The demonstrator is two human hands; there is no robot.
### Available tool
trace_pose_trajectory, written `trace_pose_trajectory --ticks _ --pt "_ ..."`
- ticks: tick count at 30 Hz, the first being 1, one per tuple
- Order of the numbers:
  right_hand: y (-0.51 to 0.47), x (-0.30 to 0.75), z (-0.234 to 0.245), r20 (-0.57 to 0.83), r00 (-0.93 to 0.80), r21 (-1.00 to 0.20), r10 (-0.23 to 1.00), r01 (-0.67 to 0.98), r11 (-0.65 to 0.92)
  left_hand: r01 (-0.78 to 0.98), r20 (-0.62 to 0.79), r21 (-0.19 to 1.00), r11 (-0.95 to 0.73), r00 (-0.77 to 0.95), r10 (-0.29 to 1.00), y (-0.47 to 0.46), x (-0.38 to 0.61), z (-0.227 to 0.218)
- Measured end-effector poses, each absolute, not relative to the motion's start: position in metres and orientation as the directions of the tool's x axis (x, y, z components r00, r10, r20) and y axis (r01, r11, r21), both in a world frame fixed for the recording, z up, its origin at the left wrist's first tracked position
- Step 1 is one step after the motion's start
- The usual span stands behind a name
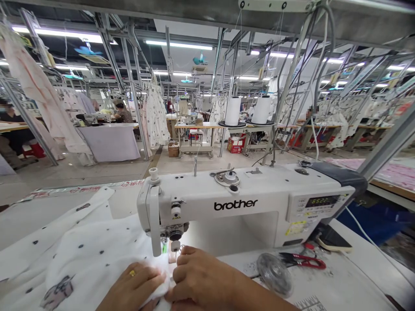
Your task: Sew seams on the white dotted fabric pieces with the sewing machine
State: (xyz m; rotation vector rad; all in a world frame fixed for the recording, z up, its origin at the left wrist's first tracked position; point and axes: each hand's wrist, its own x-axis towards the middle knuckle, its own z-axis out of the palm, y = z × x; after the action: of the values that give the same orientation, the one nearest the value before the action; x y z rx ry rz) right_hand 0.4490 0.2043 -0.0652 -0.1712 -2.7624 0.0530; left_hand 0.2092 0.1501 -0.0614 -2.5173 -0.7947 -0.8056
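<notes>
At the near edge of the surface (pixel 340 280), both hands lay on the white spotted fabric (pixel 81 255), side by side and touching. The left hand (pixel 134 287), a gold ring on one finger, rested flat with its fingers together, pressing a bunched fold of the cloth down. The right hand (pixel 201 278) sat just beside it, fingers curled and closed over the cloth edge, knuckles up, its fingertips right under the presser foot (pixel 170 247) of the sewing machine (pixel 246 207). Its grip seemed to pinch the fabric, though the fingertips were hidden under the hand. The fabric spread from the needle area toward the near left corner of the surface, loosely heaped, with small dark dots and a grey printed patch close to the near edge.

To the right of the hands, a clear round bobbin case (pixel 275 273) lay on the surface, and just beyond it a pair of red-handled thread snips (pixel 304 260), close to the machine's base. The white machine stood across the middle of the surface, its needle end to the left, with a lit digital panel (pixel 322 201) on the right end.

Behind the machine, two large white thread cones (pixel 248 111) stood on a stand. Farther off, pale garments (pixel 156 113) hung from overhead rails, a seated person (pixel 122 113) worked at a far table, and another sat at the far left (pixel 9 129)
</notes>
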Motion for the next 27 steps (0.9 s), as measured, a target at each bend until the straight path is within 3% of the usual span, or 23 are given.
trace_pose_trajectory --ticks 3,7,13,16,21,24,27 --pt "0.205 0.449 -0.06 0.349 -0.929 -0.073 0.128 0.109 0.991 0.595 0.593 -0.31 -0.741 0.731 0.339 0.151 0.215 -0.053" --pt "0.205 0.449 -0.059 0.373 -0.919 -0.108 0.128 0.094 0.99 0.57 0.549 -0.375 -0.731 0.772 0.32 0.151 0.219 -0.051" --pt "0.205 0.45 -0.059 0.46 -0.843 -0.118 0.279 0.254 0.96 0.587 0.522 -0.272 -0.763 0.756 0.396 0.152 0.208 -0.069" --pt "0.203 0.45 -0.054 0.396 -0.864 -0.125 0.31 0.284 0.951 0.561 0.489 -0.226 -0.796 0.772 0.406 0.153 0.207 -0.068" --pt "0.202 0.447 -0.049 0.281 -0.878 -0.177 0.388 0.35 0.92 0.551 0.545 -0.304 -0.777 0.77 0.332 0.156 0.213 -0.055" --pt "0.202 0.444 -0.048 0.213 -0.855 -0.195 0.473 0.438 0.878 0.559 0.57 -0.246 -0.792 0.744 0.349 0.161 0.214 -0.058" --pt "0.203 0.442 -0.045 0.133 -0.816 -0.233 0.563 0.527 0.818 0.584 0.648 -0.092 -0.806 0.65 0.397 0.169 0.212 -0.069"
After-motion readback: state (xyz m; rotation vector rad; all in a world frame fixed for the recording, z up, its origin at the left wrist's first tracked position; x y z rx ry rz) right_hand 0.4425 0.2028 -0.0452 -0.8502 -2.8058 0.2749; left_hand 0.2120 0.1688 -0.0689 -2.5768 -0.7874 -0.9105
